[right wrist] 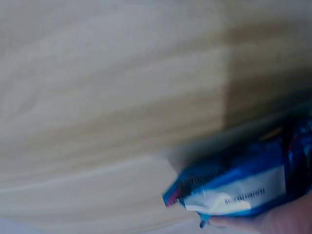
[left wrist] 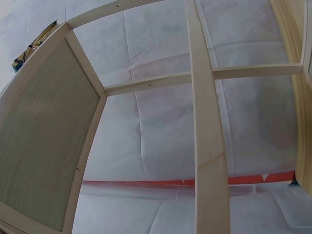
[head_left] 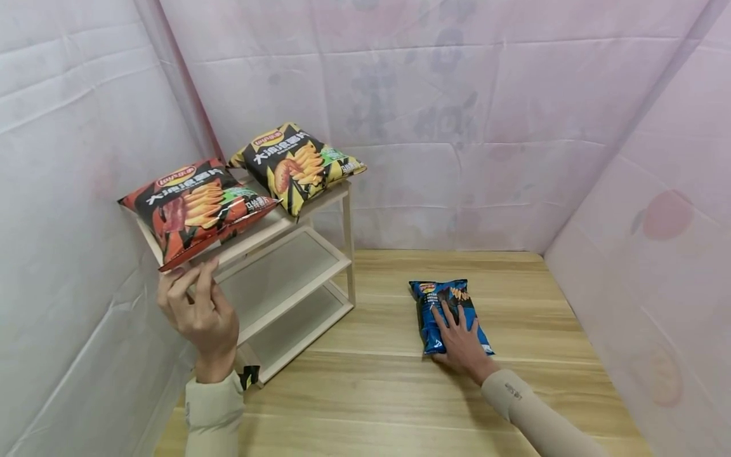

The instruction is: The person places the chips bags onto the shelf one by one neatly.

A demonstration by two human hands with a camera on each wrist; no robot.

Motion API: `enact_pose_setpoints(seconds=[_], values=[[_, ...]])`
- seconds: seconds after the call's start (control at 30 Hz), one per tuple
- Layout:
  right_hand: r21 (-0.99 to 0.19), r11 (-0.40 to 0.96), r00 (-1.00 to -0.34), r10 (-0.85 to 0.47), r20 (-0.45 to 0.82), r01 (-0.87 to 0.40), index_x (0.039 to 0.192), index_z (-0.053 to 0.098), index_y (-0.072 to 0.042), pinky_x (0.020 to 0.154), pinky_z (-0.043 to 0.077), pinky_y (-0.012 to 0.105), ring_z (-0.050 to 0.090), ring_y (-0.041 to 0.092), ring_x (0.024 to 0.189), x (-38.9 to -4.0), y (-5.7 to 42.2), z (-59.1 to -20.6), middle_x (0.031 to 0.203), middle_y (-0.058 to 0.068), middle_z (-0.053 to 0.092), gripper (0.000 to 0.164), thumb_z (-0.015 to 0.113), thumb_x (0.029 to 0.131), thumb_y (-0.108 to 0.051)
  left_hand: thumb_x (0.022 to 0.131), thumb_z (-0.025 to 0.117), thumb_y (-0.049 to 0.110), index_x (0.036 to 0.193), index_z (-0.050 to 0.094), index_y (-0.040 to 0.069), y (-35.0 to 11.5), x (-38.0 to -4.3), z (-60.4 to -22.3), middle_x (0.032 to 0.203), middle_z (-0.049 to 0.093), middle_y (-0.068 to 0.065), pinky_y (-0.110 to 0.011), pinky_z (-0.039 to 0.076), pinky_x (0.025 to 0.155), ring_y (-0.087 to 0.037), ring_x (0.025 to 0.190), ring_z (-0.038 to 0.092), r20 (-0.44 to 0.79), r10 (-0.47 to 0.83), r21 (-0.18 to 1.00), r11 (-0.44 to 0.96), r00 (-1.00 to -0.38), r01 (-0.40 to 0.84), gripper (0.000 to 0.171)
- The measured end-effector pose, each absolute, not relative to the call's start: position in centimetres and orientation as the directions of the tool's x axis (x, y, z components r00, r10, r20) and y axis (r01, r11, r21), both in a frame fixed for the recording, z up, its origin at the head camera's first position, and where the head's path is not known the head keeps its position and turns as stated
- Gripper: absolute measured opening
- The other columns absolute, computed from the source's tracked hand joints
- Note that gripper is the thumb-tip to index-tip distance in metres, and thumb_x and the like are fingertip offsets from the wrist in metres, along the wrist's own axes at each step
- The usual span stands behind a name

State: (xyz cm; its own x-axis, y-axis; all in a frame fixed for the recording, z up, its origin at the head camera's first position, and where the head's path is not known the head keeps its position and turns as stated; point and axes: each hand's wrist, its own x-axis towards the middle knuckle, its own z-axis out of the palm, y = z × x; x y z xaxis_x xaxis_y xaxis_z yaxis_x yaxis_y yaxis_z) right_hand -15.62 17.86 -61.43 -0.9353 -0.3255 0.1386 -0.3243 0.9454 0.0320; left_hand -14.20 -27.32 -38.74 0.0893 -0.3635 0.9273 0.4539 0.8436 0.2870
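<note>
In the head view my left hand [head_left: 200,311] is raised at the front of a light wooden shelf [head_left: 294,301], fingers loosely bent. Its fingertips are by the top board's edge, just below the near corner of a red bag of chips [head_left: 188,209]. Whether they touch the bag cannot be seen. The left wrist view shows the shelf frame [left wrist: 209,122] but no hand. My right hand [head_left: 464,346] lies over a blue bag of chips [head_left: 440,293], fingers spread across its front. The thumb runs along the side of the blue bag [right wrist: 243,185] in the right wrist view.
A yellow and black bag of chips [head_left: 291,165] lies on the shelf's top beside the red one. Something small, black and yellow [head_left: 249,376], shows by the shelf's near foot, partly hidden. White sheets [head_left: 491,190] surround the wooden tabletop [head_left: 388,393].
</note>
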Motion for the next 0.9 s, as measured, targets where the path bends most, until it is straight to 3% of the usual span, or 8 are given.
enact_pose_setpoints(seconds=[0.2, 0.4, 0.6, 0.9], values=[[-0.025, 0.951, -0.940, -0.301, 0.161, -0.308, 0.166, 0.030, -0.011, 0.103, 0.041, 0.085, 0.037, 0.063, 0.149, -15.5, 17.8, -62.0, 0.172, 0.026, 0.030, 0.113, 0.092, 0.077, -0.046, 0.094, 0.064, -0.011, 0.103, 0.081, 0.005, -27.1, -14.2, -38.7, 0.103, 0.064, -0.018, -0.050, 0.042, 0.121, -0.036, 0.120, 0.059, 0.926, -0.366, 0.287, 0.842, 0.092, 0.457, 0.025], [-0.167, 0.940, -0.946, -0.268, 0.180, -0.298, 0.166, 0.028, -0.006, 0.106, 0.042, 0.081, 0.034, 0.064, 0.150, -15.6, 18.0, -61.1, 0.173, 0.026, 0.027, 0.104, 0.088, 0.085, -0.035, 0.090, 0.064, -0.017, 0.102, 0.081, 0.005, -27.1, -14.1, -38.5, 0.103, 0.065, -0.017, -0.048, 0.043, 0.118, -0.036, 0.120, 0.059, 0.918, -0.383, 0.298, 0.837, 0.101, 0.459, 0.029], [-0.263, 0.920, -0.949, -0.243, 0.203, -0.292, 0.164, 0.027, 0.004, 0.115, 0.040, 0.073, 0.035, 0.061, 0.151, -15.9, 18.1, -59.9, 0.172, 0.029, 0.028, 0.102, 0.086, 0.088, -0.029, 0.089, 0.064, -0.018, 0.102, 0.081, 0.005, -27.1, -14.2, -38.3, 0.103, 0.065, -0.017, -0.046, 0.044, 0.117, -0.036, 0.119, 0.059, 0.919, -0.382, 0.297, 0.838, 0.101, 0.458, 0.031], [-0.293, 0.914, -0.950, -0.220, 0.224, -0.281, 0.162, 0.026, 0.010, 0.118, 0.041, 0.068, 0.038, 0.058, 0.151, -16.1, 17.8, -58.4, 0.170, 0.032, 0.030, 0.101, 0.085, 0.089, -0.028, 0.091, 0.062, -0.017, 0.102, 0.081, 0.004, -27.1, -14.2, -38.4, 0.102, 0.063, -0.019, -0.044, 0.044, 0.116, -0.035, 0.119, 0.058, 0.920, -0.379, 0.295, 0.838, 0.101, 0.459, 0.030]])
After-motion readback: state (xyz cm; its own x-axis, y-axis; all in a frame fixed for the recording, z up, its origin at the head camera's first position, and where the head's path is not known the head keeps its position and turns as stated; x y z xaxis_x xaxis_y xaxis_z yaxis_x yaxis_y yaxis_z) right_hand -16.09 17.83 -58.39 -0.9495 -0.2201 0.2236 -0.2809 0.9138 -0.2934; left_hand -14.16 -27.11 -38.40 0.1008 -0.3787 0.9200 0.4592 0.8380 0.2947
